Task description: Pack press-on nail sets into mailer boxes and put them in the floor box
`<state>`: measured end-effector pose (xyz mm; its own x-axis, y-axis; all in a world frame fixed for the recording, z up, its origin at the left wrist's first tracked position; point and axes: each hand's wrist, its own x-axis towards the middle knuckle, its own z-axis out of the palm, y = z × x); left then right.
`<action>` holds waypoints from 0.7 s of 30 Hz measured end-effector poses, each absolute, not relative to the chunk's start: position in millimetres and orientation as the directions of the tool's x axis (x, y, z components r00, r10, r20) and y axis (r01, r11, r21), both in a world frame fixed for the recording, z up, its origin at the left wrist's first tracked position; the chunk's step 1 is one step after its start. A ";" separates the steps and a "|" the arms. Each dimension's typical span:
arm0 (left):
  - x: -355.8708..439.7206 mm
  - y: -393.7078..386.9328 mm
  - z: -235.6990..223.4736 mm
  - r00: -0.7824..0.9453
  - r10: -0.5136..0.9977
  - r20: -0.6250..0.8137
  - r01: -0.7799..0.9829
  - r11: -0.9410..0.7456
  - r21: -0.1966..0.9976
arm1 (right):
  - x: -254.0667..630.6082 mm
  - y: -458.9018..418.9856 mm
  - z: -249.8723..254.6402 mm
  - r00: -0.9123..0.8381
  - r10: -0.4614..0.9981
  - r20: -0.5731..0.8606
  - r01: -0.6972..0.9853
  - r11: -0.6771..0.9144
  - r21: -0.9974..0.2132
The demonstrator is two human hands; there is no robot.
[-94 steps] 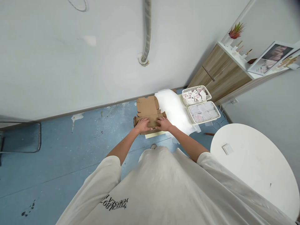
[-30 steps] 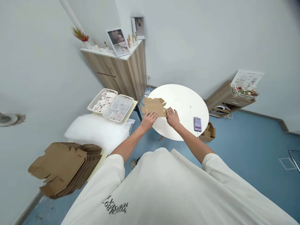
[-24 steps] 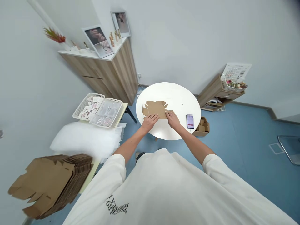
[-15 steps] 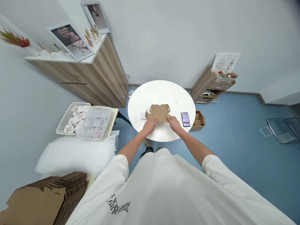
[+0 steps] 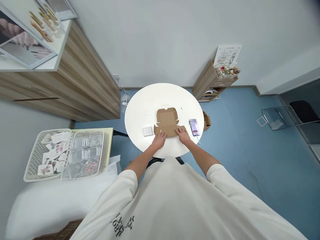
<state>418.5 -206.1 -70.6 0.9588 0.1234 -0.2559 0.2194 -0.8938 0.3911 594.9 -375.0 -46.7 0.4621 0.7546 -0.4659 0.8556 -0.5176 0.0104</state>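
On the round white table (image 5: 163, 95) lies an unfolded brown cardboard box (image 5: 167, 117), its notched flaps spread out on the far side. My left hand (image 5: 159, 140) grips its near edge toward the left, with the fingers on top. At the near right side panel, my right hand (image 5: 183, 135) has its fingers closed on the cardboard. Both thumbs are hard to make out. A small white square item (image 5: 148, 131) sits just left of the box. To the right is a phone (image 5: 194, 127) with its screen lit and a cable attached.
Left of me, a side table (image 5: 110, 135) carries a white basket (image 5: 30, 166) of printed cards and a tray of clear plastic cases (image 5: 85, 153). White wrapping material (image 5: 60, 196) lies nearer. An open carton (image 5: 206, 121) stands on the floor behind the table's right edge.
My view has shifted, so the side table looks closer. The cardboard's far panel lies more spread out, and the white square item shows fully beside it. Both hands remain at the near edge.
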 end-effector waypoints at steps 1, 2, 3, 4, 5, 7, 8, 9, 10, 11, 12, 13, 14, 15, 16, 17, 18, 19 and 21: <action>419.5 -206.4 -73.1 0.954 0.117 -0.277 0.225 -0.888 0.401 | 596.1 -375.4 -50.0 0.459 0.757 -0.465 0.857 -0.514 0.009; 420.0 -206.9 -75.5 0.948 0.115 -0.297 0.235 -0.881 0.410 | 597.3 -376.1 -53.6 0.453 0.758 -0.469 0.860 -0.511 0.004; 420.3 -207.7 -77.9 0.941 0.117 -0.316 0.249 -0.873 0.419 | 598.7 -376.9 -57.5 0.442 0.758 -0.480 0.863 -0.506 -0.004; 420.3 -208.5 -80.4 0.935 0.121 -0.334 0.265 -0.864 0.427 | 600.3 -377.8 -61.7 0.426 0.755 -0.498 0.866 -0.500 -0.017; 420.2 -209.2 -83.0 0.927 0.126 -0.353 0.282 -0.855 0.435 | 601.8 -378.8 -66.1 0.410 0.749 -0.520 0.868 -0.495 -0.029; 419.7 -210.6 -87.9 0.907 0.131 -0.401 0.317 -0.838 0.444 | 604.8 -380.9 -74.6 0.373 0.736 -0.564 0.873 -0.485 -0.055; 419.5 -211.3 -89.9 0.895 0.129 -0.427 0.332 -0.832 0.444 | 605.9 -381.9 -78.4 0.357 0.729 -0.584 0.874 -0.481 -0.065; 419.4 -212.1 -91.4 0.883 0.129 -0.451 0.345 -0.829 0.439 | 606.7 -382.9 -81.5 0.342 0.723 -0.601 0.876 -0.476 -0.074; 419.4 -213.0 -92.3 0.874 0.133 -0.468 0.356 -0.830 0.429 | 607.0 -383.5 -83.9 0.329 0.717 -0.614 0.878 -0.472 -0.080; 419.8 -214.1 -92.4 0.868 0.138 -0.477 0.361 -0.835 0.416 | 607.0 -383.8 -85.4 0.318 0.714 -0.624 0.880 -0.468 -0.087; 420.6 -215.3 -91.8 0.867 0.143 -0.477 0.359 -0.843 0.400 | 606.5 -383.5 -86.0 0.312 0.712 -0.629 0.880 -0.465 -0.090; 421.9 -216.7 -90.7 0.869 0.146 -0.473 0.352 -0.854 0.383 | 605.6 -382.6 -85.9 0.312 0.710 -0.631 0.880 -0.466 -0.089; 423.8 -218.1 -89.3 0.870 0.150 -0.469 0.345 -0.865 0.364 | 604.6 -381.1 -85.1 0.317 0.710 -0.628 0.879 -0.469 -0.086; 426.3 -219.5 -87.6 0.870 0.156 -0.468 0.342 -0.874 0.344 | 603.4 -379.1 -83.7 0.327 0.712 -0.622 0.878 -0.472 -0.079; 429.2 -220.7 -86.0 0.868 0.161 -0.469 0.340 -0.882 0.327 | 602.4 -376.8 -82.1 0.339 0.714 -0.612 0.877 -0.476 -0.070; 432.6 -221.8 -84.5 0.866 0.168 -0.471 0.342 -0.887 0.311 | 601.7 -374.5 -80.2 0.349 0.718 -0.603 0.876 -0.478 -0.061; 436.3 -222.8 -83.3 0.864 0.179 -0.472 0.347 -0.890 0.298 | 601.4 -372.2 -78.3 0.354 0.721 -0.595 0.878 -0.476 -0.055; 440.1 -223.5 -82.4 0.860 0.192 -0.474 0.356 -0.890 0.285 | 601.9 -370.1 -76.4 0.353 0.725 -0.591 0.880 -0.472 -0.054; 448.1 -224.7 -81.4 0.847 0.215 -0.486 0.378 -0.886 0.267 | 605.5 -367.0 -72.9 0.338 0.733 -0.591 0.882 -0.466 -0.074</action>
